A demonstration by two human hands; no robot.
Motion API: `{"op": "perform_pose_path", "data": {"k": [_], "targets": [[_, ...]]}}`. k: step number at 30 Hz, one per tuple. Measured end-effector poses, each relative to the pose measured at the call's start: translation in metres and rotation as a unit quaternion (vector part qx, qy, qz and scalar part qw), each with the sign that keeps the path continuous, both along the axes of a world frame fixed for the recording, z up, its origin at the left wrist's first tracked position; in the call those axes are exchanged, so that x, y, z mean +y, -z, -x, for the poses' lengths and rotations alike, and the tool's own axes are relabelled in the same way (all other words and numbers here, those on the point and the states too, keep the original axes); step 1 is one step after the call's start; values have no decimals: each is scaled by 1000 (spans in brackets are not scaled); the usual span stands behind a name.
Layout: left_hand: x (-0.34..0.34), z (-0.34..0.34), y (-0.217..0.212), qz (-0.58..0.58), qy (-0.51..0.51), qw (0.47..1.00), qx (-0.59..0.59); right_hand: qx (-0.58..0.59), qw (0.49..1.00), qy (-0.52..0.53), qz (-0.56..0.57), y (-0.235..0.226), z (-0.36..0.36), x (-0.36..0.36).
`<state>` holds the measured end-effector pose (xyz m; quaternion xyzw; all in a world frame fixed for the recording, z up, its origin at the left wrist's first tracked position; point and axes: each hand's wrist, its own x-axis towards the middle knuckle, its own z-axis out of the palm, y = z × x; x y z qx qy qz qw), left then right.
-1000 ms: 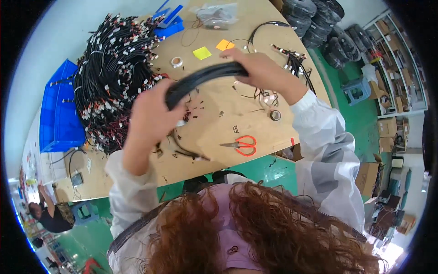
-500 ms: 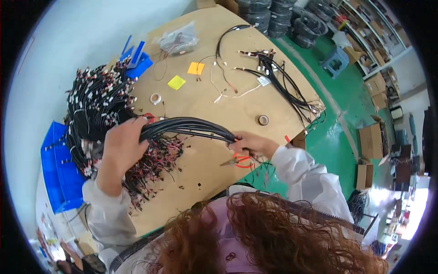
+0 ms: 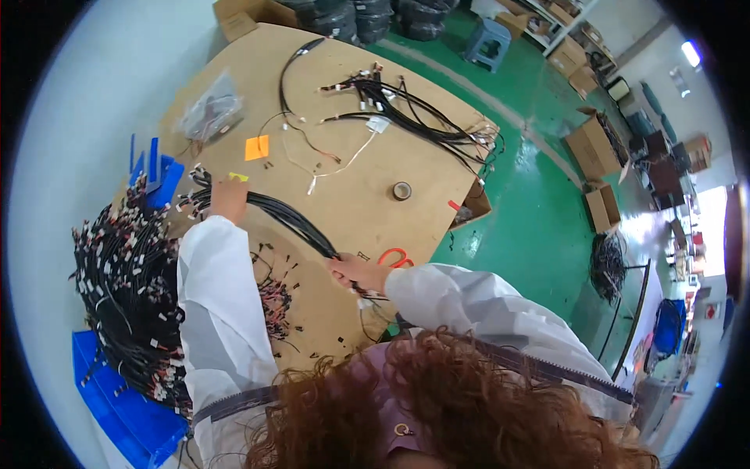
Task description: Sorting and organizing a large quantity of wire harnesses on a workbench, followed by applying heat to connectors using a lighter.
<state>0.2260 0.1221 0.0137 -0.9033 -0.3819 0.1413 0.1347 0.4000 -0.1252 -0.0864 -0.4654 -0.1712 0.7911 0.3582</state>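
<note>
A bundle of black cables (image 3: 291, 217) stretches slantwise over the table between my two hands. My left hand (image 3: 228, 200) is closed round it near its far left end, where white connectors fan out past the fingers. Closer to me, my right hand (image 3: 359, 273) grips the other end, with thin wires hanging out below. Just beyond the right hand, red-handled scissors (image 3: 397, 256) lie on the table. To the left is a large heap of black cables with white connectors (image 3: 129, 289). Loose red and black wire ends (image 3: 273, 301) lie under the bundle.
Another group of black cables (image 3: 414, 117) rests across the far right of the wooden table (image 3: 351, 207). A tape roll (image 3: 401, 191), an orange note (image 3: 256, 148) and a clear plastic bag (image 3: 211, 109) are on it too. Blue bins (image 3: 129, 406) stand left; cardboard boxes (image 3: 592, 148) are on the green floor.
My left hand has reached farther from me with its end of the cable bundle, which now slants instead of running across. The whole view has shifted, so table items appear farther left.
</note>
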Motion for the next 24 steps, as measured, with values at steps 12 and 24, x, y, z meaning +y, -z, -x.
{"op": "perform_pose_path", "data": {"k": [12,24], "targets": [[-87,-86,112,174,-50,978,-104,-361,857,-280,-238,-5,-39,54],[-124,-193,106,187,-142,948,-213,-733,645,-78,-201,93,-445,313]]}}
